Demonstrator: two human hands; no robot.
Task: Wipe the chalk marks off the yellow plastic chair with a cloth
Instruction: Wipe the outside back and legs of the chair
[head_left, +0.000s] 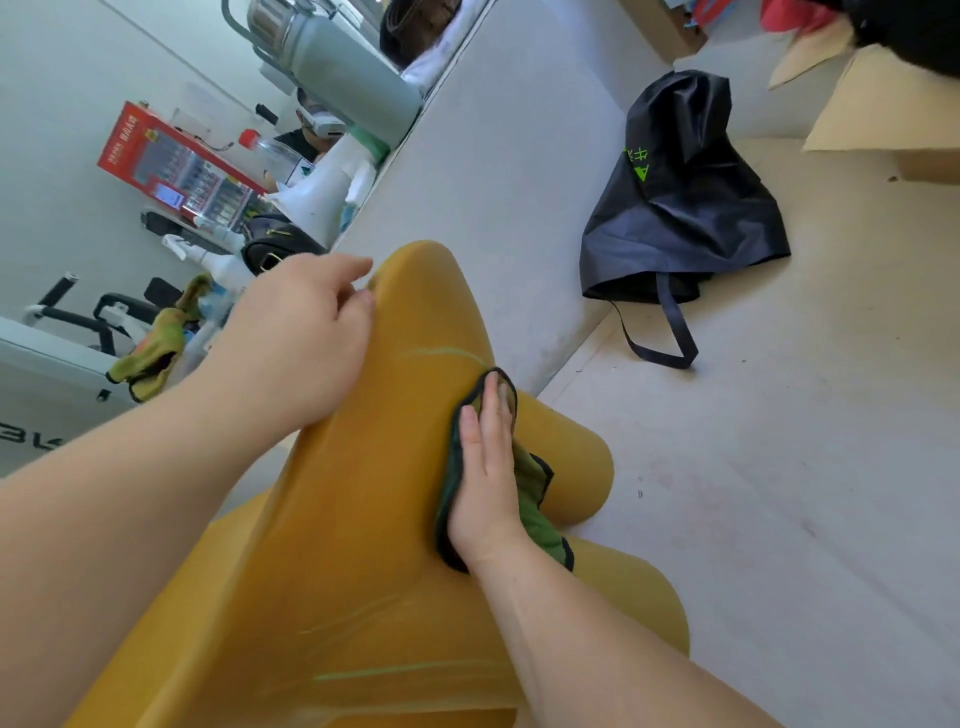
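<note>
Yellow plastic chair (363, 493) fills the lower middle of the view, standing on a pale floor (779, 467). The left hand (301, 343) grips the chair's top edge near its upper corner, fingers curled over the rim, apparently to steady it. The right hand (485, 483) lies flat with straight fingers, pressing a green cloth (535, 514) with dark trim against the chair's right side. Just beyond the fingertips, a pale chalk line (447, 353) curves across the plastic. A brighter chalk streak (374, 672) runs across the chair's near end, well apart from the cloth. Wiping looks under way, with neither mark cleared yet. The next move likely calls for sliding the cloth up over the pale line with firm pressure, then working back to the brighter streak. A black bag (680, 208) lies on the floor beyond the chair.
</note>
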